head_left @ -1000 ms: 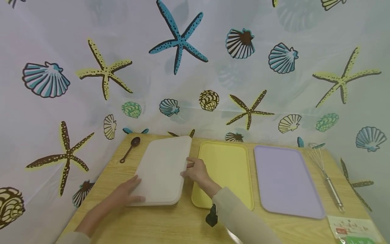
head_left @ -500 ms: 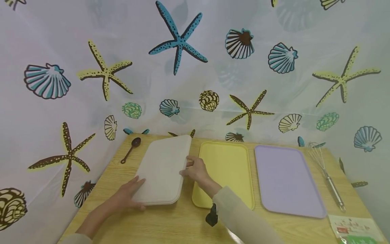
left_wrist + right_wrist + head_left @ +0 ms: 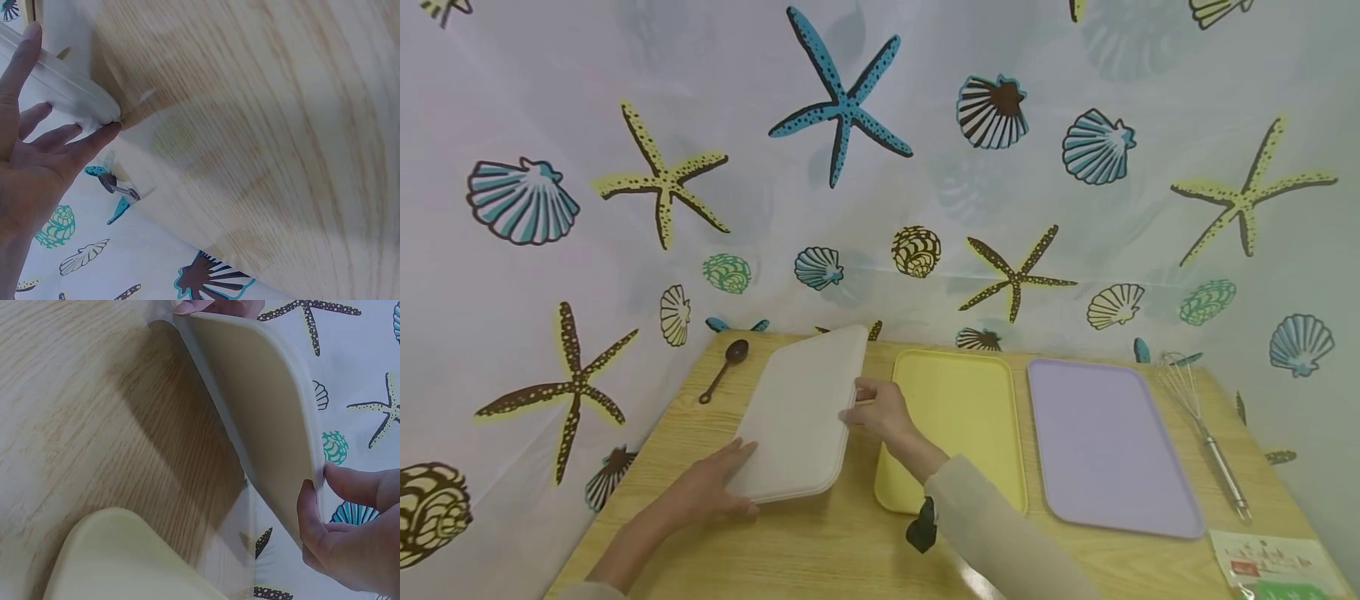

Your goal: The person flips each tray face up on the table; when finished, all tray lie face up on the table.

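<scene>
A white tray is tilted at the left of the table, its right long side raised off the wood. My right hand pinches that raised edge, with the thumb on one face and the fingers on the other, as the right wrist view shows. At the near left corner my left hand holds the tray's lower edge between thumb and fingers. In the right wrist view the tray's shaded face shows above its shadow on the wood.
A yellow tray lies to the right, beneath my right wrist, and a purple tray beyond it. A dark spoon is at the back left, a whisk at the right. A printed packet lies front right.
The white tray's right side has risen and tilted more to the left, with my right hand moving slightly up and left. The left hand's fingers have shifted a little over the edge.
</scene>
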